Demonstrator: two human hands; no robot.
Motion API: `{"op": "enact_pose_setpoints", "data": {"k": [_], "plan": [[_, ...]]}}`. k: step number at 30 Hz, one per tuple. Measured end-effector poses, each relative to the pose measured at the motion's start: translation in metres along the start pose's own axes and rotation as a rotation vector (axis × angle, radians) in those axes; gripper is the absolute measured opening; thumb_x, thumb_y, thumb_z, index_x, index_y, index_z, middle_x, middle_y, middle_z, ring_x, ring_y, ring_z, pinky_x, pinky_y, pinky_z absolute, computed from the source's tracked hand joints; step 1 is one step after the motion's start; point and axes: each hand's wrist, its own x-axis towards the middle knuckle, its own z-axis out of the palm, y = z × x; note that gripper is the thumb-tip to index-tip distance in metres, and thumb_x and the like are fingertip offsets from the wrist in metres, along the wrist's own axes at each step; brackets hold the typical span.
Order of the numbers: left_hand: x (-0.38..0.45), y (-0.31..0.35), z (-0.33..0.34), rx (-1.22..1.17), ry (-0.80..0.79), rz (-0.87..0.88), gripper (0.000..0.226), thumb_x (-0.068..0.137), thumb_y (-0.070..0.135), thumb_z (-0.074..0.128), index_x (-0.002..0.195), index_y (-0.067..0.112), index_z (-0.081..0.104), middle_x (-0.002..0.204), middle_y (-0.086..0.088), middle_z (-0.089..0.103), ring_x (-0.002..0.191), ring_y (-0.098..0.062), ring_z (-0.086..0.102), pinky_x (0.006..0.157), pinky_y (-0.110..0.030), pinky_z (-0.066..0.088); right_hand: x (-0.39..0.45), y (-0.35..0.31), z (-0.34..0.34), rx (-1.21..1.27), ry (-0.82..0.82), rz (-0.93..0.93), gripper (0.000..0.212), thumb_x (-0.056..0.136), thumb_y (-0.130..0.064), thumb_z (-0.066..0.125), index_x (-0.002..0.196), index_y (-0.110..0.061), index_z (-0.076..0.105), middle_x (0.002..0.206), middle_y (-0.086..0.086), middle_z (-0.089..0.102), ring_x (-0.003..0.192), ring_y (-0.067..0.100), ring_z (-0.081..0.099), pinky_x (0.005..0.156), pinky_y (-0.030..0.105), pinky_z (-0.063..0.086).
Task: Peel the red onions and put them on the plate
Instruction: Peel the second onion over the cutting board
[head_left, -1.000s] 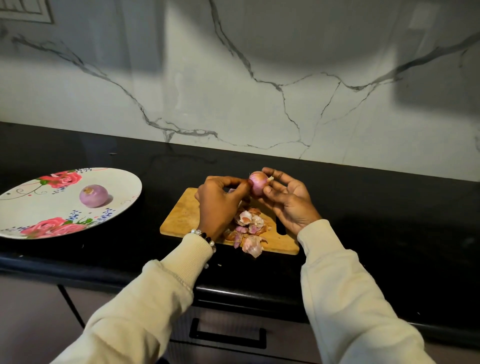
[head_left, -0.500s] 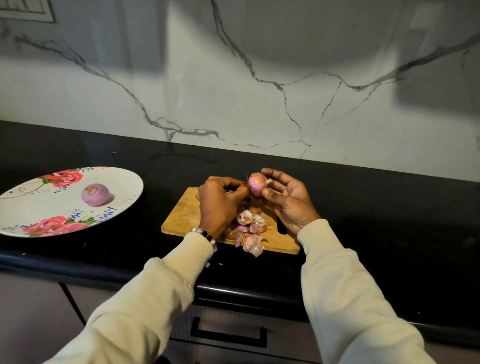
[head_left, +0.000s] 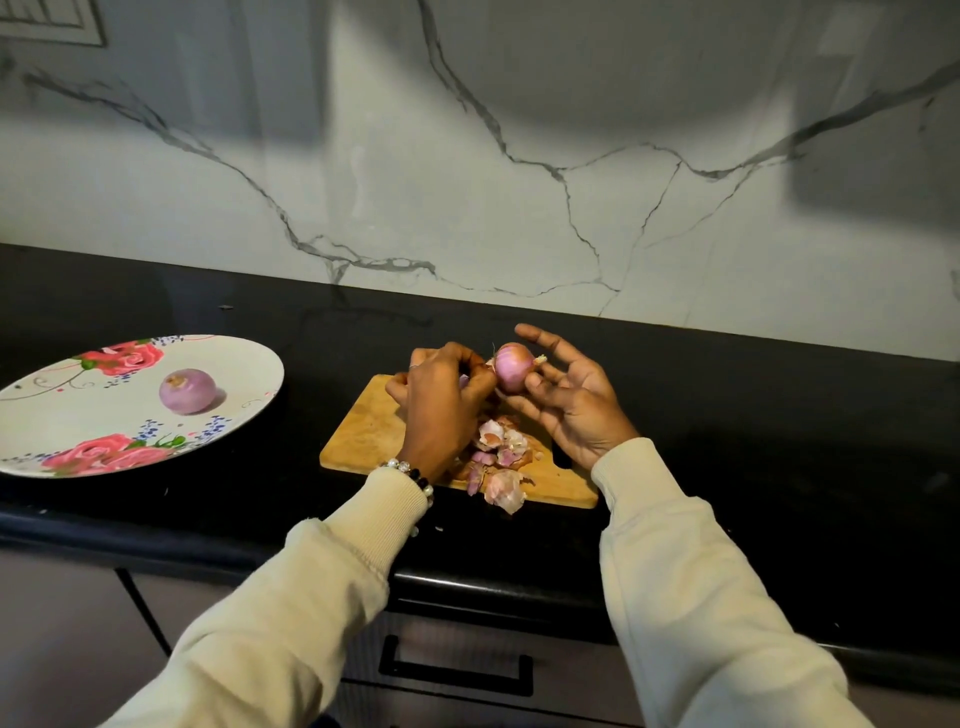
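Observation:
A small red onion (head_left: 512, 365) is held up above the wooden cutting board (head_left: 370, 434). My right hand (head_left: 574, 402) holds it between thumb and fingers, the index finger stretched out beyond it. My left hand (head_left: 441, 402), fingers curled, pinches at the onion's left side. One peeled onion (head_left: 187, 391) lies on the flowered white plate (head_left: 244, 387) at the left. Loose onion skins (head_left: 500, 460) are heaped on the board's near part, below my hands.
The board and plate lie on a black countertop (head_left: 753, 426) backed by a marble wall. A drawer with a dark handle (head_left: 457, 670) sits below the counter's front edge.
Both hands stay on the onion above the board, with only slight shifts of the fingers. The plate and its onion have not moved.

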Motion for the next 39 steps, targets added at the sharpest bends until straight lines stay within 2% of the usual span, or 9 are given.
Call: {"op": "enact_pose_setpoints", "data": {"k": [4, 13, 14, 17, 21, 25, 30, 33, 39], "plan": [[-0.0019, 0.0037, -0.0027, 0.025, 0.014, 0.024, 0.006, 0.092, 0.028, 0.056, 0.087, 0.027, 0.058, 0.095, 0.010, 0.057, 0.111, -0.014, 0.044, 0.080, -0.031, 0.014, -0.0008, -0.0019, 0.0014, 0.074, -0.007, 0.012, 0.043, 0.095, 0.016, 0.043, 0.127, -0.008, 0.059, 0.128, 0.020, 0.060, 0.116, 0.033, 0.065, 0.092, 0.043, 0.057], [-0.0019, -0.0001, -0.0007, 0.010, 0.094, -0.027, 0.011, 0.093, 0.031, 0.055, 0.090, 0.023, 0.062, 0.097, 0.007, 0.063, 0.107, -0.016, 0.049, 0.090, -0.039, 0.023, 0.0037, -0.0014, -0.0030, 0.211, 0.100, 0.028, 0.034, 0.100, 0.007, 0.037, 0.128, 0.002, 0.055, 0.125, 0.025, 0.060, 0.110, 0.040, 0.065, 0.088, 0.052, 0.058], [-0.0024, -0.0010, -0.0003, 0.023, 0.099, -0.004, 0.008, 0.091, 0.030, 0.058, 0.094, 0.025, 0.063, 0.099, 0.009, 0.064, 0.107, -0.015, 0.049, 0.089, -0.038, 0.022, 0.0038, -0.0013, -0.0038, 0.189, 0.103, 0.028, 0.033, 0.101, 0.006, 0.038, 0.128, 0.001, 0.055, 0.122, 0.024, 0.063, 0.107, 0.039, 0.067, 0.086, 0.051, 0.059], [-0.0045, -0.0015, -0.0018, 0.028, 0.111, 0.097, 0.022, 0.087, 0.021, 0.064, 0.106, 0.031, 0.063, 0.102, 0.014, 0.064, 0.107, -0.011, 0.048, 0.085, -0.035, 0.019, 0.0041, -0.0011, -0.0050, 0.090, 0.119, 0.024, 0.030, 0.101, 0.002, 0.042, 0.125, -0.002, 0.059, 0.122, 0.026, 0.063, 0.100, 0.038, 0.070, 0.079, 0.047, 0.061], [-0.0054, -0.0029, -0.0017, 0.123, 0.105, 0.212, 0.021, 0.092, 0.015, 0.056, 0.094, 0.030, 0.072, 0.105, 0.010, 0.063, 0.110, -0.014, 0.045, 0.086, -0.033, 0.013, 0.0046, 0.0001, -0.0063, 0.038, 0.128, 0.016, 0.027, 0.100, -0.001, 0.047, 0.120, -0.006, 0.063, 0.123, 0.024, 0.062, 0.099, 0.036, 0.070, 0.081, 0.046, 0.061], [-0.0056, -0.0004, 0.0009, 0.170, 0.054, 0.211, 0.025, 0.100, 0.022, 0.045, 0.109, 0.029, 0.067, 0.111, 0.009, 0.064, 0.116, -0.014, 0.043, 0.092, -0.036, 0.015, 0.0048, 0.0015, -0.0063, 0.000, 0.132, 0.024, 0.027, 0.100, 0.000, 0.047, 0.122, -0.005, 0.062, 0.117, 0.021, 0.066, 0.097, 0.033, 0.070, 0.081, 0.044, 0.060], [-0.0063, -0.0025, 0.0020, 0.212, 0.010, 0.242, 0.023, 0.096, 0.040, 0.053, 0.108, 0.029, 0.069, 0.107, 0.010, 0.068, 0.114, -0.014, 0.045, 0.099, -0.045, 0.020, 0.0042, 0.0016, -0.0034, -0.028, 0.127, 0.021, 0.027, 0.099, 0.003, 0.049, 0.121, -0.005, 0.062, 0.107, 0.011, 0.073, 0.093, 0.024, 0.073, 0.070, 0.034, 0.062], [-0.0072, -0.0024, 0.0006, 0.163, 0.046, 0.232, 0.020, 0.093, 0.039, 0.060, 0.105, 0.029, 0.073, 0.101, 0.009, 0.071, 0.109, -0.015, 0.048, 0.094, -0.041, 0.020, 0.0043, 0.0028, -0.0031, -0.031, 0.128, -0.003, 0.027, 0.096, 0.005, 0.053, 0.118, -0.007, 0.063, 0.106, 0.010, 0.073, 0.094, 0.023, 0.072, 0.067, 0.030, 0.061], [-0.0070, -0.0026, 0.0003, 0.106, 0.022, 0.203, 0.019, 0.092, 0.036, 0.062, 0.103, 0.029, 0.076, 0.097, 0.009, 0.073, 0.104, -0.014, 0.049, 0.080, -0.033, 0.015, 0.0053, 0.0065, -0.0041, -0.121, 0.128, -0.030, 0.032, 0.092, 0.006, 0.059, 0.119, -0.012, 0.063, 0.120, 0.018, 0.066, 0.102, 0.027, 0.071, 0.072, 0.032, 0.062]]}}
